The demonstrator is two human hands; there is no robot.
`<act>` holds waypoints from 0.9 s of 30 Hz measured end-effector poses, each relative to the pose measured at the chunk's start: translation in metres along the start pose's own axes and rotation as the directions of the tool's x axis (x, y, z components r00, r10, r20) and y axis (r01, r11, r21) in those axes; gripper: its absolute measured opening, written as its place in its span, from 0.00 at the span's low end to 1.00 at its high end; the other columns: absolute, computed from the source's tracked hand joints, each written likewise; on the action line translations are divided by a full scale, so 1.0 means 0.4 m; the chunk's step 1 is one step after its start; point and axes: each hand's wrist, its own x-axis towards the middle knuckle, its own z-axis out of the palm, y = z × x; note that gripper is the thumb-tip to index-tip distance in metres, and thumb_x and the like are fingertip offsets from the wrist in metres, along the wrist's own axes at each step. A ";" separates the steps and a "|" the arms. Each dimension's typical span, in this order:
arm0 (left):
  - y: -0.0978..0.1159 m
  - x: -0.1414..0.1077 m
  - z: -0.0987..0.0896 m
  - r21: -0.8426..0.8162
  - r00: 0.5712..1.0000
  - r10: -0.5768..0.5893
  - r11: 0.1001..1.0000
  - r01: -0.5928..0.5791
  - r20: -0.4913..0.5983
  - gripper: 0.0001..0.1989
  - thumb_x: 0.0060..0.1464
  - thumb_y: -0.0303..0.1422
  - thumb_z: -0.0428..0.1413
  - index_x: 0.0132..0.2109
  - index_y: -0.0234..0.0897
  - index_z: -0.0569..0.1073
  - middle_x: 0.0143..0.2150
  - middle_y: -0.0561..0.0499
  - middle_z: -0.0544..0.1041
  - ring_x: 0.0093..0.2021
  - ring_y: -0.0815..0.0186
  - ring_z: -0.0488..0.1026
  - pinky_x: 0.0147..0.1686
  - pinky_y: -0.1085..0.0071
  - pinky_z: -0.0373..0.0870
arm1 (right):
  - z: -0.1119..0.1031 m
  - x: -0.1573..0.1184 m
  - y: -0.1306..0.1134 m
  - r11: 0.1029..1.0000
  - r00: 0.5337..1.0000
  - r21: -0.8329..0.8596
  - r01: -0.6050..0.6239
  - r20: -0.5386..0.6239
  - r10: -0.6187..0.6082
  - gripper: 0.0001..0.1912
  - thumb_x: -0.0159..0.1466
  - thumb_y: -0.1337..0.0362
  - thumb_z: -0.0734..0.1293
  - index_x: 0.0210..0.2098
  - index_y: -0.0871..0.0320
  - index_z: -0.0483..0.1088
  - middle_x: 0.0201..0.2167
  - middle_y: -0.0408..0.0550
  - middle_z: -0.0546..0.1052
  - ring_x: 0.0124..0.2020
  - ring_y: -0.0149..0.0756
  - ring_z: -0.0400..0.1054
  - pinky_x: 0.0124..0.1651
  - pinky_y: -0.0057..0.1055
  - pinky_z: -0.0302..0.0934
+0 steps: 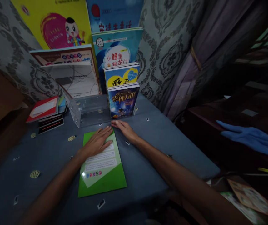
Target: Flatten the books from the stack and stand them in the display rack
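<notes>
A green book (106,184) with white text panels lies flat on the blue-grey tablecloth, its printing upside down to me. My left hand (97,142) rests flat across its upper part, fingers stretched toward the far right corner. At that corner is my right hand (124,129), fingers extended and close together, with the fingertips by the book's edge. Just beyond my right hand stands a dark blue book (123,100), upright at the front of a row in a clear plastic rack (93,117). Part of the green book is hidden under my left hand.
Behind are a yellow-and-blue book (120,76), a teal book (117,47) and a large yellow book (54,25) against patterned wallpaper. A red book (43,107) tops a small stack at left. A tied curtain (190,72) hangs right; a blue glove (248,137) lies beyond the table.
</notes>
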 end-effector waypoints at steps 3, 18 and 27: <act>0.002 0.001 0.001 0.012 1.000 0.008 1.000 -0.008 -0.005 0.30 0.71 0.48 0.38 0.73 0.39 0.55 0.74 0.46 0.57 0.75 0.59 0.50 0.72 0.54 0.49 | 0.000 0.004 0.006 0.999 0.999 0.041 0.001 -0.035 0.000 0.34 0.62 0.34 0.64 0.48 0.56 0.78 0.51 0.54 0.81 0.54 0.48 0.76 0.64 0.47 0.62; 0.007 0.003 0.007 0.070 0.999 0.015 0.997 -0.012 -0.043 0.29 0.71 0.46 0.41 0.72 0.36 0.57 0.73 0.43 0.60 0.74 0.59 0.53 0.71 0.54 0.52 | 0.004 -0.021 -0.018 0.840 0.987 -0.524 0.139 0.008 -0.159 0.20 0.74 0.54 0.56 0.54 0.57 0.74 0.46 0.52 0.83 0.48 0.42 0.78 0.53 0.38 0.67; 0.015 0.002 0.008 0.123 0.997 0.020 0.992 -0.011 -0.068 0.27 0.72 0.43 0.42 0.70 0.37 0.62 0.71 0.43 0.64 0.72 0.59 0.58 0.70 0.54 0.55 | 0.003 -0.025 -0.018 0.765 0.985 -0.625 0.156 0.036 -0.172 0.19 0.74 0.59 0.56 0.57 0.56 0.73 0.50 0.52 0.82 0.52 0.42 0.76 0.55 0.38 0.66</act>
